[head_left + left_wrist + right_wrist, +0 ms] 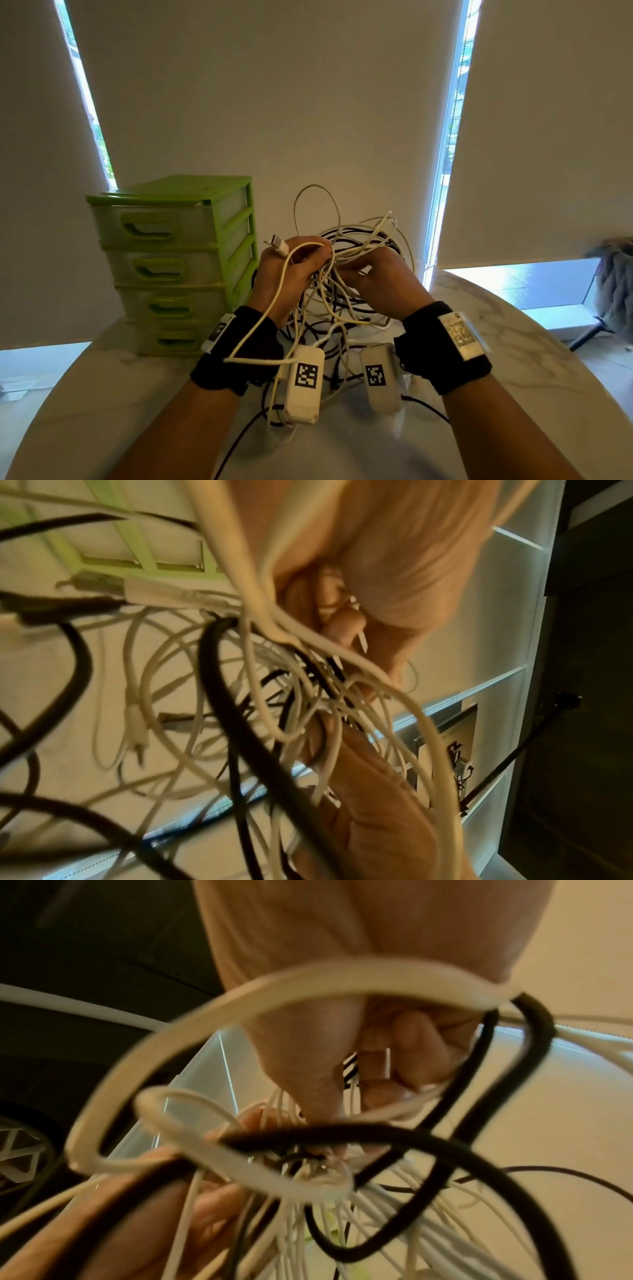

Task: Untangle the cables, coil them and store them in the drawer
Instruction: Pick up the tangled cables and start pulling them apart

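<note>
Clutter first: green drawer unit [178, 260] stands on the left side of the marble table [513, 359], four translucent drawers stacked, all pushed in. Fronts are frosted, contents can't be made out. Its right side sits just beside the left hand [291, 270]. Roller blinds [274, 102] cover the far wall, with bright window strips at left and right. Something grey and furry [616, 287] sits at the far right edge, off the table.

Task item: cable tangle [346, 260], white and black leads mixed, held up over the table centre between both hands. Lower loops hang down and trail onto the tabletop. One black lead [236, 442] runs off toward the near edge.

Left hand: fingers curled round a bunch of white strands; a white USB plug [279, 246] sticks out past the thumb side, pointing at the drawer unit. A white lead loops down across the left wristband [236, 346].

Right hand [380, 277]: fingers curled in, pinching white strands at the knot; the right wrist view shows the right fingers [414, 1053] closed round thin white leads, with a thick white loop [192, 1047] and a thick black loop [445, 1139] crossing right in front of the lens.

Left wrist view: the hand [394, 561] is clamped on white cable, black and white strands [240, 723] block most of the frame, and a green corner of the drawer unit [137, 558] shows behind them.

Two white tagged camera boxes [305, 383] hang under the wrists, over the trailing cable.
</note>
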`<state>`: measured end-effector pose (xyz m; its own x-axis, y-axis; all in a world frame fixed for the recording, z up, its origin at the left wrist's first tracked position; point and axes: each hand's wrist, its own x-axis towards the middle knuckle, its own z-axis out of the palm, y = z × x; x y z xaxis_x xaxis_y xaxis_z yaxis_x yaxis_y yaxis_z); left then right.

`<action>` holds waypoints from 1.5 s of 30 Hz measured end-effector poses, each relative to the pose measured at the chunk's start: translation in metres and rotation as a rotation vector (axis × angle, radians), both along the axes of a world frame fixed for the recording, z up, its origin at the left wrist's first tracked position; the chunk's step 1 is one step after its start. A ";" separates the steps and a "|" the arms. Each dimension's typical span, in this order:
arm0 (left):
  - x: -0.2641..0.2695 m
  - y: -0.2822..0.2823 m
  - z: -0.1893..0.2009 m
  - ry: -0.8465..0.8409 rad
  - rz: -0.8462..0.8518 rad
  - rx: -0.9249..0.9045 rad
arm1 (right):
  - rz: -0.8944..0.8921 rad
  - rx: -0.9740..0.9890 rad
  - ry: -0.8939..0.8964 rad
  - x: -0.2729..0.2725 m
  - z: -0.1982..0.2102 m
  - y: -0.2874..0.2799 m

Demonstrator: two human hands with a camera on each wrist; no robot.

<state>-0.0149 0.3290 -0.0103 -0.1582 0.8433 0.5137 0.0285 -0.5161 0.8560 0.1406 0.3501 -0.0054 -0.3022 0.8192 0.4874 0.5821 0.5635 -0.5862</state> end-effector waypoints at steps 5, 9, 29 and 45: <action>-0.008 0.006 0.002 0.229 0.017 0.017 | -0.037 0.047 0.120 0.004 0.001 0.005; -0.018 0.016 -0.006 0.578 0.140 -0.055 | -0.020 -0.008 0.204 0.008 0.004 0.008; -0.042 0.011 0.010 0.460 0.476 -0.171 | -0.113 -0.086 0.566 0.067 0.036 -0.001; -0.056 -0.024 0.014 0.657 0.352 -0.342 | -0.243 0.008 0.258 0.060 0.044 -0.024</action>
